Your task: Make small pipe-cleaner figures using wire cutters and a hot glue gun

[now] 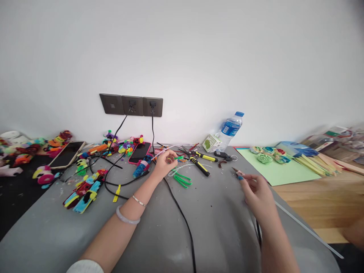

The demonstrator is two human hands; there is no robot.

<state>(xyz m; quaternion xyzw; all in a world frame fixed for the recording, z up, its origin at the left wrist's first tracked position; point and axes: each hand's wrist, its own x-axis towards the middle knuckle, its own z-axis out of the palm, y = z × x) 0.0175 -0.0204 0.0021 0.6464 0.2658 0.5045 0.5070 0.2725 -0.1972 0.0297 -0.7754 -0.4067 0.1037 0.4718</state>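
Observation:
My left hand [165, 163] is closed in a pinch above the grey mat, with a short green pipe cleaner [179, 158] at its fingertips. Just below it, a bent bundle of green pipe cleaners [182, 179] lies beside a pale fuzzy strand [189, 165]. Further right, my right hand [257, 191] grips a small hot glue gun [240, 173], its metal tip pointing left. Most of the gun's body is hidden by my fingers. A long whitish glue stick [309, 229] sticks out behind that hand, and a black cord [258, 233] hangs below it.
Yellow-black pliers [200, 167], a bottle [231, 131] and a small box [212, 143] stand or lie near the wall. Colourful fuzzy figures [85, 191], phones [66, 154] and black cables [182, 214] cover the left. Green paper [284, 174] bears rosettes. Another person's blurred hand [354, 235] shows at right.

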